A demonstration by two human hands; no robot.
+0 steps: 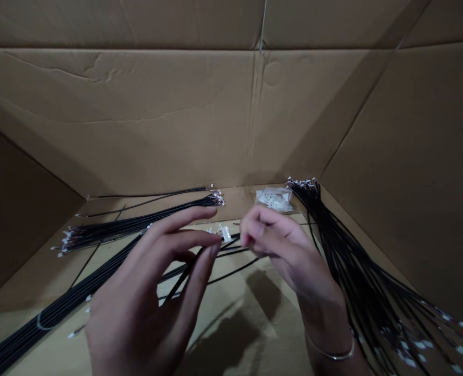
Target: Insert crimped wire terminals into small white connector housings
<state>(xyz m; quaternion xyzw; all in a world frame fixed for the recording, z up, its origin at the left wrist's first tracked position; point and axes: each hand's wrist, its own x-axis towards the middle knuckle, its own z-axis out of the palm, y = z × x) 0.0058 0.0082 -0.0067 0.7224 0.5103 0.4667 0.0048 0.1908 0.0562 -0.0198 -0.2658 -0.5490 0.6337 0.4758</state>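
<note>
My left hand (149, 284) is low in the cardboard box, with its fingertips at a small white plastic connector (226, 234) and black wires running through the fingers. It seems to pinch that wire group. My right hand (282, 250) comes in from the right, its bunched fingertips beside the connector. I cannot tell whether they hold a thin wire. A long bundle of black wires (47, 326) lies under my left hand, and another (117, 227) lies behind it, with white terminals at its ends.
A fanned bundle of black wires (356, 271) with white terminals lies to the right, by my right wrist, which wears a thin bracelet (333, 356). A clear bag of small white parts (274, 200) sits at the back. Cardboard walls (137, 120) surround everything.
</note>
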